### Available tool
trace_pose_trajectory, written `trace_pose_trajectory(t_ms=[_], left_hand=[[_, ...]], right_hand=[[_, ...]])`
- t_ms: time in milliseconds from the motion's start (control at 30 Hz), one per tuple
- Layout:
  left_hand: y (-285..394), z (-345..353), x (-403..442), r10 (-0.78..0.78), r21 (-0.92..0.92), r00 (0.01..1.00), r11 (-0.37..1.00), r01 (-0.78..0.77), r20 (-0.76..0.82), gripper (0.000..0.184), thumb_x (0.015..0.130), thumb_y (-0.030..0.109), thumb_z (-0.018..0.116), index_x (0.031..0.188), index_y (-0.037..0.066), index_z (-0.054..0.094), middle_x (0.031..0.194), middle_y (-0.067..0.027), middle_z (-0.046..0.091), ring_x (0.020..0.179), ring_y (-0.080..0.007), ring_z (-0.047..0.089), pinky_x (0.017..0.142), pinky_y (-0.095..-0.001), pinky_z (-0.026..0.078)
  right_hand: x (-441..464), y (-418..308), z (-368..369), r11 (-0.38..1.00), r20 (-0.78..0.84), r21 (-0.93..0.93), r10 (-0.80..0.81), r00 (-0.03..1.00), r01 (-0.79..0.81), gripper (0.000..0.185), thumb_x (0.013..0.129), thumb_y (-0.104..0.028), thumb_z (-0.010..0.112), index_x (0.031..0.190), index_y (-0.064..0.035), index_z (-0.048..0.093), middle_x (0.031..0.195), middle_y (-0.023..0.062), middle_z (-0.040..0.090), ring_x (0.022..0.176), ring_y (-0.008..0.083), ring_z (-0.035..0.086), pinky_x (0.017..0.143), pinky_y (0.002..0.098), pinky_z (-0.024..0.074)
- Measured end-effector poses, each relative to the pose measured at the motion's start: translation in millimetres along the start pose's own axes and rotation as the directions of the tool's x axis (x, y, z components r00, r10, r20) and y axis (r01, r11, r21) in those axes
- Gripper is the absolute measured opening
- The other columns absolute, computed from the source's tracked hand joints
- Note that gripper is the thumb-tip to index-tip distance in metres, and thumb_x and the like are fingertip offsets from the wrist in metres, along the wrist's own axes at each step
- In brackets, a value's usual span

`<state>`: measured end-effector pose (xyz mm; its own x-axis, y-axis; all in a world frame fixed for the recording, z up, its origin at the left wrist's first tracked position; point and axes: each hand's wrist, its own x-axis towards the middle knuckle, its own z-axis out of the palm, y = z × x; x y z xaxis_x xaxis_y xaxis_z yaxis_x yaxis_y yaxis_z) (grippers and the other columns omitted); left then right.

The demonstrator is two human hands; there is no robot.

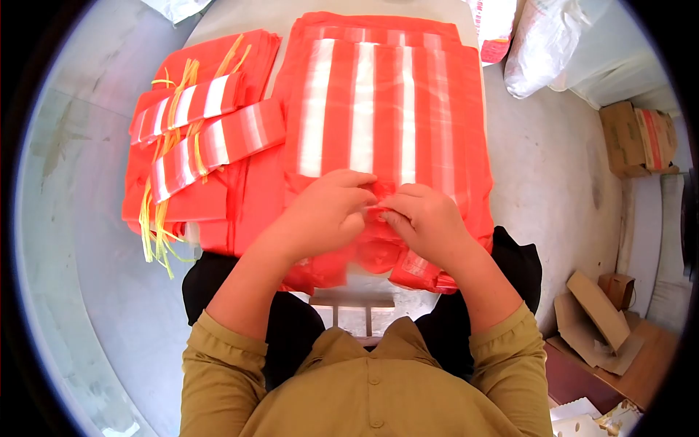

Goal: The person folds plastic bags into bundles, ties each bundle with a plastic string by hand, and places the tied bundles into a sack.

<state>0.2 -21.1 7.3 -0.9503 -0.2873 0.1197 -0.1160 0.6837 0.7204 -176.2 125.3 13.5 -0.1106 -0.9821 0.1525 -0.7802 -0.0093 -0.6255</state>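
A stack of red plastic bags with white stripes [364,109] lies flat in front of me. At its near edge, my right hand [424,218] pinches a bit of the red plastic between thumb and fingers. Close beside it on the left, my left hand [331,211] rests over the red plastic with its fingers bent; whether it grips any is hidden. Loose red plastic [328,268] hangs below both hands. Folded striped bundles [218,149] with yellow ties [148,233] lie on more red bags to the left.
Part of the pale tabletop [218,22] shows behind the bags. A white sack [542,47] stands at the upper right. Cardboard boxes [633,142] are at the right, and an opened carton [593,328] lies at the lower right. My knees are under the near edge.
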Motion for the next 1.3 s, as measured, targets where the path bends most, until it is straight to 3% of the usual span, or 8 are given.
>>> trace_pose_trajectory(t_ms=[100, 300, 400, 533, 733, 867, 1133, 1300], left_hand=[[10.8, -4.2, -0.4, -0.098, -0.143, 0.995, 0.985, 0.101, 0.025, 0.028, 0.086, 0.004, 0.069, 0.113, -0.001, 0.07, 0.138, -0.0185, 0.061, 0.124, -0.0375, 0.058, 0.104, -0.0446, 0.049], [-7.5, 16.0, 2.6, -0.024, -0.02, 0.998, 1.0, 0.023, -0.058, 0.016, 0.085, 0.003, 0.075, 0.1, -0.001, 0.072, 0.131, -0.0166, 0.066, 0.12, -0.0359, 0.06, 0.097, -0.0432, 0.052], [-8.8, 18.8, 0.4, -0.133, -0.17, 0.982, 0.979, 0.109, -0.135, 0.01, 0.087, 0.007, 0.074, 0.089, -0.003, 0.071, 0.122, -0.0169, 0.07, 0.106, -0.0323, 0.065, 0.091, -0.0407, 0.053], [-13.0, 17.3, 1.5, -0.35, -0.474, 0.937, 0.827, 0.303, -0.012, 0.013, 0.092, 0.006, 0.072, 0.102, -0.003, 0.073, 0.111, -0.007, 0.072, 0.089, -0.0134, 0.063, 0.076, -0.0303, 0.052], [-9.4, 9.7, 2.6, -0.444, -0.69, 0.886, 0.599, 0.406, 0.135, 0.02, 0.097, 0.006, 0.069, 0.115, -0.002, 0.073, 0.095, 0.0024, 0.07, 0.083, -0.0046, 0.06, 0.072, -0.025, 0.051], [-9.2, 9.5, 2.9, -0.443, -0.704, 0.886, 0.588, 0.4, 0.133, 0.019, 0.098, 0.007, 0.068, 0.114, -0.001, 0.073, 0.095, 0.0017, 0.07, 0.086, -0.0057, 0.062, 0.075, -0.0251, 0.052], [-8.0, 7.6, 3.9, -0.44, -0.722, 0.883, 0.556, 0.412, 0.164, 0.018, 0.1, 0.008, 0.068, 0.114, -0.001, 0.073, 0.095, 0.0018, 0.07, 0.088, -0.0062, 0.063, 0.077, -0.0253, 0.053], [-7.3, 9.6, 2.9, -0.431, -0.729, 0.89, 0.561, 0.393, 0.149, 0.018, 0.099, 0.008, 0.069, 0.114, 0.0, 0.074, 0.097, 0.0027, 0.069, 0.088, -0.0047, 0.061, 0.076, -0.0239, 0.053]], right_hand=[[2.1, 4.7, 1.7, 0.997, -0.016, 0.077, 0.018, 1.0, -0.017, 0.012, 0.088, -0.009, 0.073, 0.099, -0.0048, 0.074, 0.087, 0.0119, 0.067, 0.078, 0.031, 0.064, 0.066, 0.0405, 0.0532], [1.9, -0.5, -13.3, 0.958, -0.056, 0.19, 0.23, 0.972, -0.216, 0.018, 0.096, -0.018, 0.067, 0.108, -0.0056, 0.073, 0.097, 0.0152, 0.071, 0.093, 0.0357, 0.068, 0.078, 0.043, 0.0548], [-6.9, 25.7, -45.9, 0.944, -0.176, 0.092, 0.328, 0.928, -0.317, 0.029, 0.1, -0.017, 0.063, 0.126, -0.0051, 0.068, 0.094, 0.0135, 0.072, 0.086, 0.0275, 0.069, 0.077, 0.037, 0.0537], [-29.8, 44.8, -83.7, 0.79, -0.059, -0.206, 0.579, 0.813, -0.577, 0.046, 0.102, -0.021, 0.06, 0.147, -0.0088, 0.053, 0.094, 0.0143, 0.07, 0.089, 0.0249, 0.068, 0.088, 0.0356, 0.0523], [-56.9, 78.8, -63.9, 0.769, 0.049, 0.336, 0.563, 0.825, -0.544, 0.057, 0.106, -0.022, 0.057, 0.156, -0.0016, 0.039, 0.119, 0.0078, 0.066, 0.111, 0.0181, 0.062, 0.1, 0.0336, 0.0472], [-56.1, 77.4, -58.3, 0.579, 0.102, 0.602, 0.627, 0.772, -0.55, 0.062, 0.106, -0.02, 0.057, 0.16, -0.0017, 0.031, 0.127, 0.0073, 0.061, 0.118, 0.0153, 0.057, 0.105, 0.0333, 0.0435], [-60.5, 62.7, -63.5, 0.481, 0.255, 0.66, 0.58, 0.774, -0.578, 0.07, 0.102, -0.016, 0.063, 0.162, -0.0045, 0.028, 0.128, 0.0067, 0.063, 0.115, 0.0166, 0.06, 0.105, 0.0335, 0.045], [-70.9, 43.1, -70.6, 0.586, 0.323, 0.617, 0.42, 0.848, -0.525, 0.059, 0.099, -0.01, 0.066, 0.153, -0.0033, 0.044, 0.122, 0.0042, 0.067, 0.11, 0.013, 0.062, 0.1, 0.0323, 0.049]])
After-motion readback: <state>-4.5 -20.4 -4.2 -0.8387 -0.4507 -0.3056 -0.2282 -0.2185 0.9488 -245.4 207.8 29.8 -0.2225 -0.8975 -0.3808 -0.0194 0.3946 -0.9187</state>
